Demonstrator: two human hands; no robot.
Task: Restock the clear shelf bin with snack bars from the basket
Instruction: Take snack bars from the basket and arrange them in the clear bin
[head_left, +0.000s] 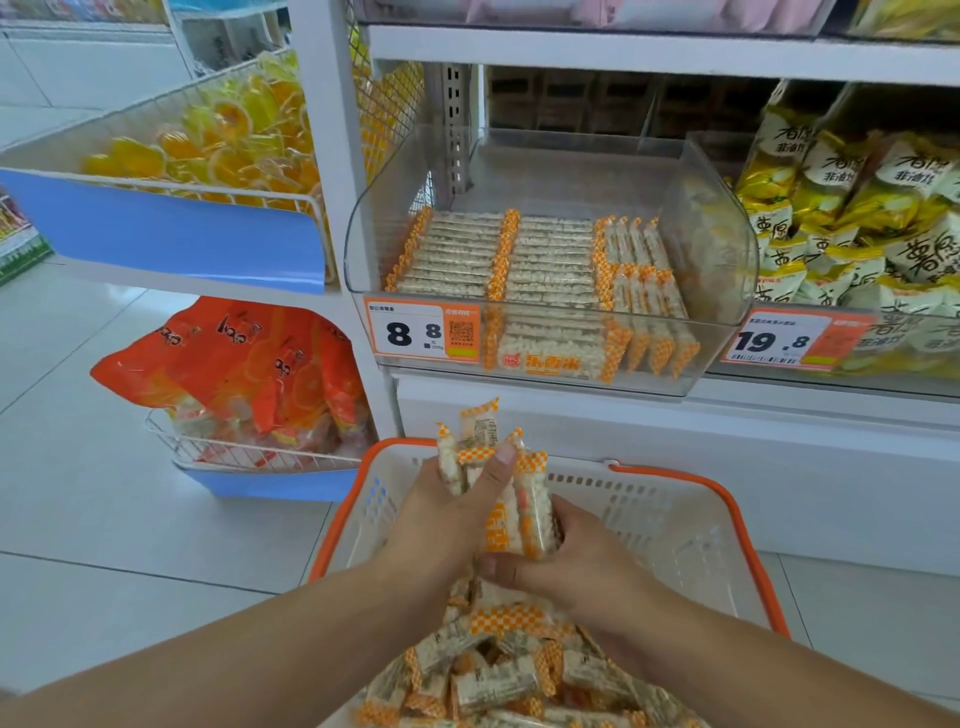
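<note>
Both hands meet over the basket (748, 525), a white plastic one with an orange rim and handle standing on the tiled floor below the shelf. Between them stands a bundle of snack bars (511, 499), held upright. The left hand (447, 512) wraps the bundle from its left side, the thumb laid up across the front of the wrappers. The right hand (566, 558) cups the lower right of the bundle, fingers curled in under the bars and the thumb pointing across toward the left wrist. So each grip is closed round the same bundle, whose crimped tops stick up above the fingers.

The bars are slim sticks of pale puffed rice in clear wrappers with orange-and-white checked ends. More of the same lie heaped loose in the near end of the basket (498, 675), just under the wrists.

Up on the shelf, straight ahead and above the hands, sits the clear shelf bin (722, 218). In it, bars lie in neat flat rows on the left and stand on edge on the right. An orange price tag (422, 332) reading 8.8 is fixed to its front.
</note>
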